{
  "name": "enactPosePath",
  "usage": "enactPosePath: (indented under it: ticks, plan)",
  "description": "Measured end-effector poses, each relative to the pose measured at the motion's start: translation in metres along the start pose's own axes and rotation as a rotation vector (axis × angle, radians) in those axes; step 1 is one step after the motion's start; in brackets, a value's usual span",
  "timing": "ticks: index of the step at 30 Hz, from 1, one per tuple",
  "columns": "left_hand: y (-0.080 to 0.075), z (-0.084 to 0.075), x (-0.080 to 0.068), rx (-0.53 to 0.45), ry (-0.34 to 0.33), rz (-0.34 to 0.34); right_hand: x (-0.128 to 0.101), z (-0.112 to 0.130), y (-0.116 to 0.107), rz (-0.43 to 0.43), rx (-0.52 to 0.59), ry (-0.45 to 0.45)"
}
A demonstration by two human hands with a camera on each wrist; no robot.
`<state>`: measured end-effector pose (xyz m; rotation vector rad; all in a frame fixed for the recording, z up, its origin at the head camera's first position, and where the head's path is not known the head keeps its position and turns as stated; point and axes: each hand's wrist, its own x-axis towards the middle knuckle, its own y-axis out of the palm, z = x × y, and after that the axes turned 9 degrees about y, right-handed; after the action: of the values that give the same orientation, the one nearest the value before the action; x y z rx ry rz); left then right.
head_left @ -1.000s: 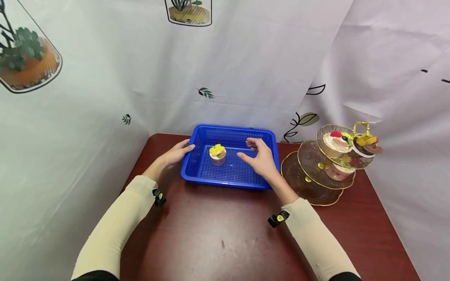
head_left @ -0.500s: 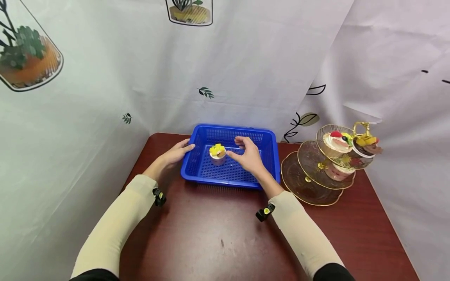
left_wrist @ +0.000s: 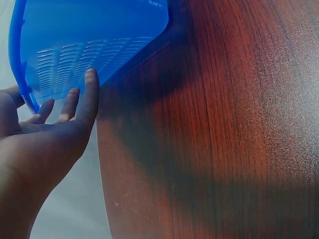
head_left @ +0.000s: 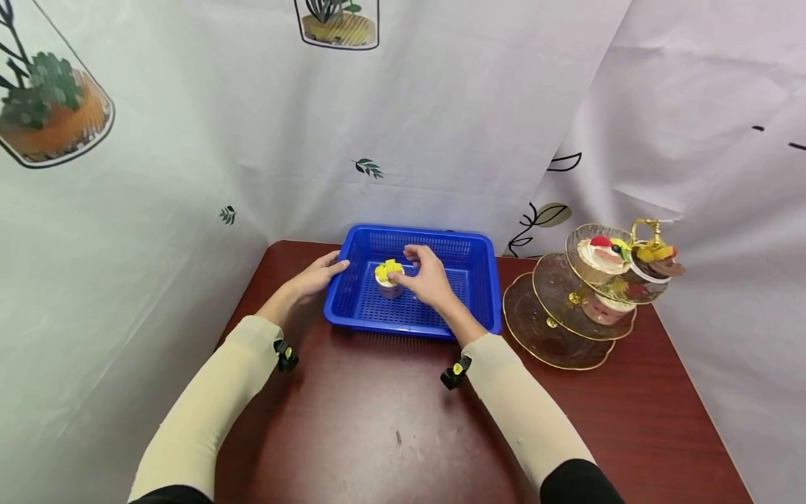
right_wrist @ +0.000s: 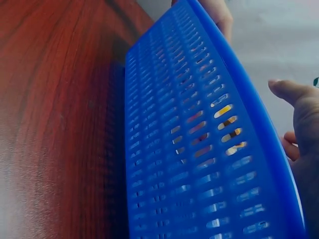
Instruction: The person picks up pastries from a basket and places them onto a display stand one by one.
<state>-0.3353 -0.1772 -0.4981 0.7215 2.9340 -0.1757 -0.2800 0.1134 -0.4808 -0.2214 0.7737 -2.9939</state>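
A blue plastic basket [head_left: 409, 327] with slotted walls sits on the table. My left hand [head_left: 313, 275] holds its left side, the thumb over the rim and the fingers against the outer wall, as the left wrist view also shows. Inside stands a small cupcake [head_left: 388, 285] with yellow fruit cubes on top, left of the basket's middle. My right hand [head_left: 427, 278] is over the basket beside the cupcake, thumb and fingers apart. Its thumb overlaps the cupcake's right edge in the head view; whether they touch I cannot tell. Only slivers of the cupcake show through the slots in the right wrist view.
Right of the basket stands a three-tier glass stand [head_left: 554, 350] with gold rims. A cream cupcake [head_left: 602, 260] and a chocolate cupcake [head_left: 651, 262] are on its top tier, and a pink cup [head_left: 606, 308] sits lower. A printed curtain [head_left: 441, 126] hangs behind the table.
My right hand has moved left across the basket to the cupcake, its fingers still apart. My left hand, the basket and the cupcake have stayed in place.
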Motion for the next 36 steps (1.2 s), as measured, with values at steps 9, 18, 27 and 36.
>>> enactPosePath:
  ticks: [9, 18, 27, 36]
  plan:
    - [0.002, -0.001, -0.002, -0.019, -0.001, -0.003, 0.014, -0.001, 0.009, 0.067, -0.082, 0.083]
    - [0.002, 0.0, -0.001, -0.006, 0.011, -0.003, 0.02, -0.007, 0.017, 0.102, -0.15, 0.1]
    - [0.003, 0.001, -0.002, -0.002, 0.016, -0.003, 0.017, -0.013, 0.017, 0.139, -0.139, 0.153]
    - [0.003, 0.0, -0.004, 0.005, 0.019, -0.01, 0.019, -0.016, 0.019, 0.179, -0.203, 0.164]
